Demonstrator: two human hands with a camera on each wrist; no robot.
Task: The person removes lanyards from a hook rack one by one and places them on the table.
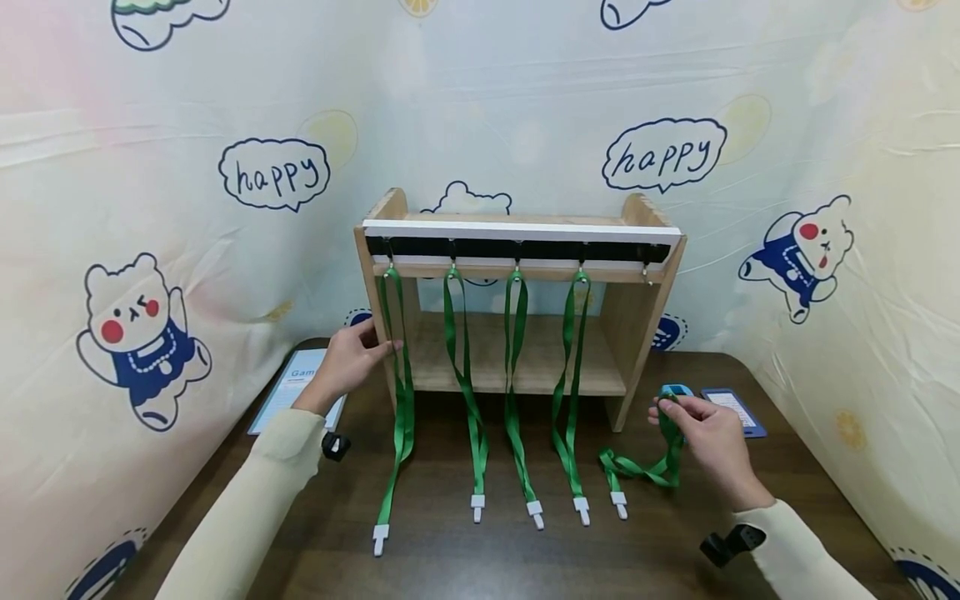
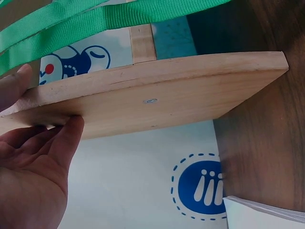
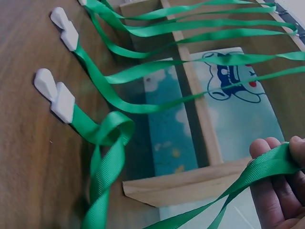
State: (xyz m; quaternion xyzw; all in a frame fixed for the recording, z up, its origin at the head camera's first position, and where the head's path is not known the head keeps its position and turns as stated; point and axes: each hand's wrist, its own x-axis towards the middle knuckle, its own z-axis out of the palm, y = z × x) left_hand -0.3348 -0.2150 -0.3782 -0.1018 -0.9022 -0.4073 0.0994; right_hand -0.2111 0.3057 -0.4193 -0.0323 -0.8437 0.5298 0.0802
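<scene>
My left hand (image 1: 352,362) grips the left side panel (image 2: 143,102) of a small wooden shelf (image 1: 517,350), thumb on one face and fingers on the other. In my right hand (image 1: 708,446), thumb and fingers pinch the loop end of a green lanyard (image 3: 267,167). The rest of that lanyard droops, and its white clip (image 3: 55,95) lies on the table to the left. Several other green lanyards (image 1: 516,358) hang from hooks along the shelf's front rail (image 1: 487,248), white clips lowest. The rightmost hook (image 1: 646,268) holds no lanyard.
On the brown table (image 1: 480,467), a printed sheet (image 1: 296,387) lies left of the shelf. A blue-framed card (image 1: 735,410) and a light blue item (image 1: 677,390) partly hidden by my right hand lie to the right. Patterned cloth (image 1: 480,100) encloses the back and sides.
</scene>
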